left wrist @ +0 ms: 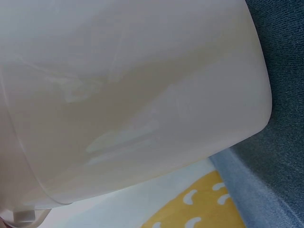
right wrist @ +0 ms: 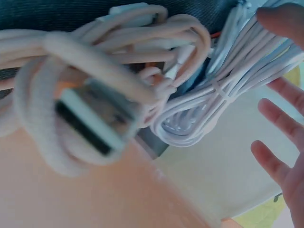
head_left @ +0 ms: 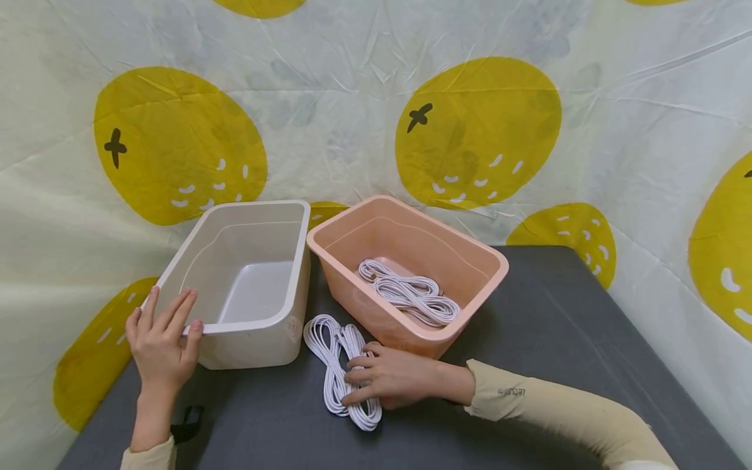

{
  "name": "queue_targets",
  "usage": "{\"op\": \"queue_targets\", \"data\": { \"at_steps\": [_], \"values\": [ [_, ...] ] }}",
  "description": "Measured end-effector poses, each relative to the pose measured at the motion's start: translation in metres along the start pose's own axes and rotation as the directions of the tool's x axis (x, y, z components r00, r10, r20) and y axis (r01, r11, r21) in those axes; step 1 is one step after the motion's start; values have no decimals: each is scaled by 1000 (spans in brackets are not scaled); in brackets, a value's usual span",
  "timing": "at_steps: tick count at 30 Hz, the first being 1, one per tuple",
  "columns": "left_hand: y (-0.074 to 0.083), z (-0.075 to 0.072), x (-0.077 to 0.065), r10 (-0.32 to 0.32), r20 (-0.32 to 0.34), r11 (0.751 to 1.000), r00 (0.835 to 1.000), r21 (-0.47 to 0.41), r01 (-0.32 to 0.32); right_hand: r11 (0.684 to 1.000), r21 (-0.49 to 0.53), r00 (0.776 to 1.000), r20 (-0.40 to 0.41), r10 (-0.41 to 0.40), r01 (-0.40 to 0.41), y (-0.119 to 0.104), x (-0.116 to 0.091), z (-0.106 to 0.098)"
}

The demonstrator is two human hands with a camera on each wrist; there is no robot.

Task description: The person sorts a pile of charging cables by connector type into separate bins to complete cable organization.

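My left hand (head_left: 161,349) rests on the near left corner of the white bin (head_left: 247,326), its fingers straight across the rim. In the left wrist view the bin's smooth outer wall (left wrist: 142,95) fills most of the picture. On the dark table, white coiled cable (head_left: 333,385) lies before the bins, and my right hand (head_left: 399,377) reaches over its right part. The right wrist view shows a tied coil of that cable (right wrist: 228,85) pinched between thumb and forefinger, other fingers spread. A USB plug (right wrist: 97,116) on looped cord is close to that camera.
A pink bin (head_left: 411,222) stands beside the white one, angled, with coiled white cables (head_left: 411,294) inside. A dark strap (head_left: 188,424) shows by my left wrist. Behind the table (head_left: 558,339) hangs a cloth (head_left: 352,130) with yellow fruit prints.
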State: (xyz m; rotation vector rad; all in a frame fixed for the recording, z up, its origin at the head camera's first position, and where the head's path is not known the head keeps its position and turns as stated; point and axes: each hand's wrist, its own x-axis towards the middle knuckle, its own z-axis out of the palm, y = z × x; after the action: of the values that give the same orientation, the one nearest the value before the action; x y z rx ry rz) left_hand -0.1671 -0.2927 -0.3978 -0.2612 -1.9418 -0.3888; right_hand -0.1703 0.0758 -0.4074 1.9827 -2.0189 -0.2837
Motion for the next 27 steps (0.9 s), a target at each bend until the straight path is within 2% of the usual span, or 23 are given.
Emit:
{"op": "queue_targets", "data": {
  "at_steps": [7, 13, 20, 27],
  "values": [
    [1, 1, 0, 11, -20, 1000, 1000, -14, -11, 992, 126, 996, -82, 37, -27, 4, 4, -19],
    [2, 1, 1, 9, -21, 1000, 1000, -10, -9, 988, 152, 994, -99, 39, -24, 4, 6, -31],
    [2, 1, 1, 7, -29, 1000, 1000, -13, -7, 975, 220, 998, -54, 39, -26, 3, 6, -31],
    [0, 1, 0, 7, -15, 1000, 1000, -4, -7, 950, 311, 995, -91, 43, -13, 2, 6, -25]
  ]
}}
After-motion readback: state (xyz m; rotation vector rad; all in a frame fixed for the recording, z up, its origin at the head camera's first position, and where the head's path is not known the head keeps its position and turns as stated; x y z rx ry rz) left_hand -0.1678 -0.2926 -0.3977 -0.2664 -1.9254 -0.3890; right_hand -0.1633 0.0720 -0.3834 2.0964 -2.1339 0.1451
